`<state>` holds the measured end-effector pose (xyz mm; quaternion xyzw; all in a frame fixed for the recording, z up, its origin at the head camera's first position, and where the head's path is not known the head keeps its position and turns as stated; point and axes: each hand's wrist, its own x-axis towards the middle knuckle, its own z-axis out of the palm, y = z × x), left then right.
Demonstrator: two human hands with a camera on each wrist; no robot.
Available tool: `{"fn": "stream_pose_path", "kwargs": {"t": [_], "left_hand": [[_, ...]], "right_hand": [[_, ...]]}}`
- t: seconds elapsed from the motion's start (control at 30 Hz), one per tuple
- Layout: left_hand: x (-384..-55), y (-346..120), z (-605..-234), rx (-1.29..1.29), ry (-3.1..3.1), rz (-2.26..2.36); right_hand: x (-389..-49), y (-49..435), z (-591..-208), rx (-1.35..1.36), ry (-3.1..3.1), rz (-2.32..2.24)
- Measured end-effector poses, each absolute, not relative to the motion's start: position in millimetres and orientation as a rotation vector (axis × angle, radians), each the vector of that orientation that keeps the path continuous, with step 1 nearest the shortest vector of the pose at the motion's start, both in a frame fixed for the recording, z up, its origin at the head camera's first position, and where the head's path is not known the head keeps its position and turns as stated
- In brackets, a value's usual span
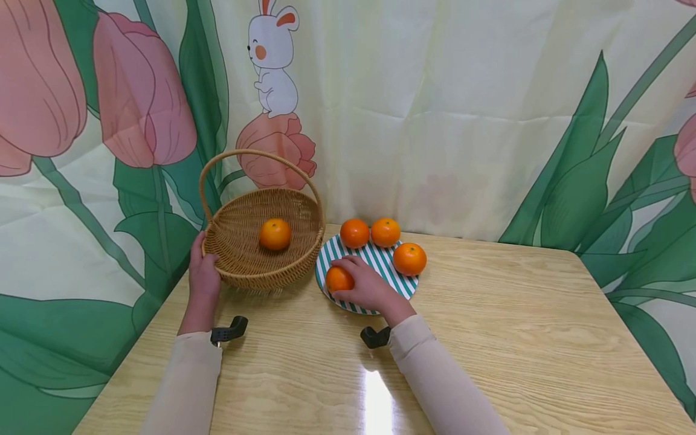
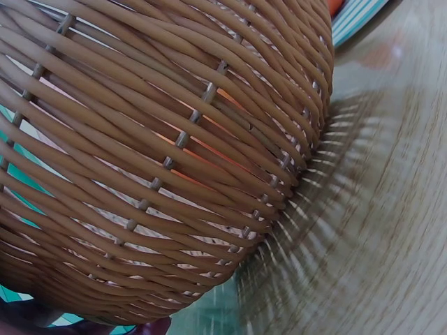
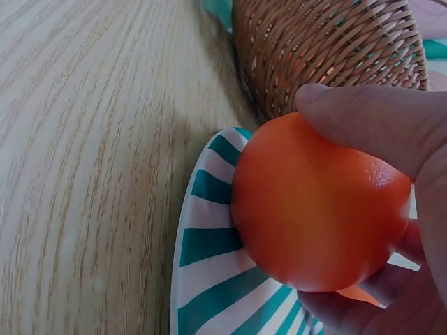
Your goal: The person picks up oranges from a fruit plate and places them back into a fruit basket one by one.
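My left hand (image 1: 204, 275) grips the left side of a wicker basket (image 1: 272, 281) with a tall arched handle. One orange (image 1: 274, 234) lies inside the basket; in the left wrist view its colour shows through the weave. My right hand (image 1: 367, 284) holds another orange (image 3: 321, 202) between thumb and fingers, over the left part of a round green-and-white striped plate (image 1: 375, 260). In the right wrist view this orange overlaps the plate's edge. Three more oranges sit along the back and right of the plate, among them a rightmost orange (image 1: 409, 259).
A light wooden table (image 1: 516, 338) carries the basket and plate side by side near its back edge. Behind it hangs a curtain (image 1: 435, 121) printed with tulips and a rabbit. Each wrist wears a black camera mount, such as the right mount (image 1: 375, 337).
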<state>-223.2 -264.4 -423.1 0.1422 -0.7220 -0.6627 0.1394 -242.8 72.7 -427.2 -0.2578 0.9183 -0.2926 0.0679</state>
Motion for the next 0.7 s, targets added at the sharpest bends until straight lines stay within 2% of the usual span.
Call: {"fn": "stream_pose_path", "kwargs": {"t": [0.7], "left_hand": [[-224,-265,-425,0.393,-2.082,-1.917]], "right_hand": [[-233,71,-402,-0.83,2.817,-0.933]]}}
